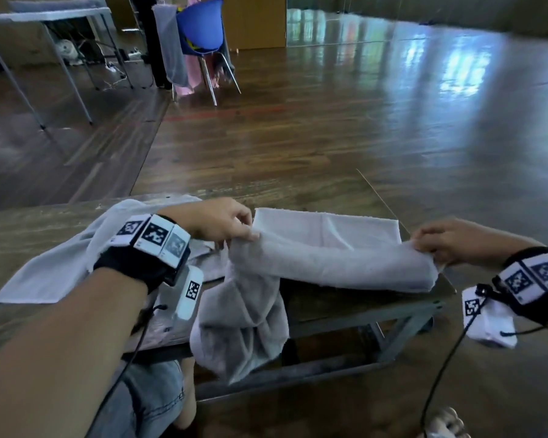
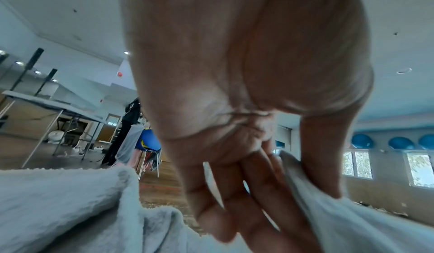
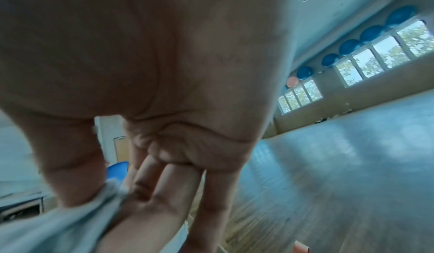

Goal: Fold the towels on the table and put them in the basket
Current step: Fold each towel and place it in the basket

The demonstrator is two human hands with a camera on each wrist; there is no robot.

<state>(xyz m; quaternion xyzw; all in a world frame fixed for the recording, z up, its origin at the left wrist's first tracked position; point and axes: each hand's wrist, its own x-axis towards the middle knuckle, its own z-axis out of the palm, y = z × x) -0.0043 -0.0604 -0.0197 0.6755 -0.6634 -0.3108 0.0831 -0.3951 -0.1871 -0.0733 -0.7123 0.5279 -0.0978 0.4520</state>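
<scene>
A pale grey towel (image 1: 332, 263) is stretched between my two hands above the low wooden table (image 1: 38, 226). My left hand (image 1: 234, 230) pinches its left corner between thumb and fingers, also seen as grey cloth (image 2: 312, 197) under the thumb in the left wrist view. My right hand (image 1: 424, 245) pinches the right corner, where grey cloth (image 3: 94, 206) bunches under the thumb. The towel's far half lies flat on the table. A loose part (image 1: 244, 324) hangs over the near table edge. A second, lighter towel (image 1: 60, 263) lies spread at the left under my left wrist. No basket is in view.
A blue chair (image 1: 200, 30) draped with grey and pink cloths stands far back on the wooden floor. A folding table (image 1: 45, 14) is at the back left. The low table's metal frame (image 1: 377, 317) shows at the near right. My knee in jeans (image 1: 149, 399) is below.
</scene>
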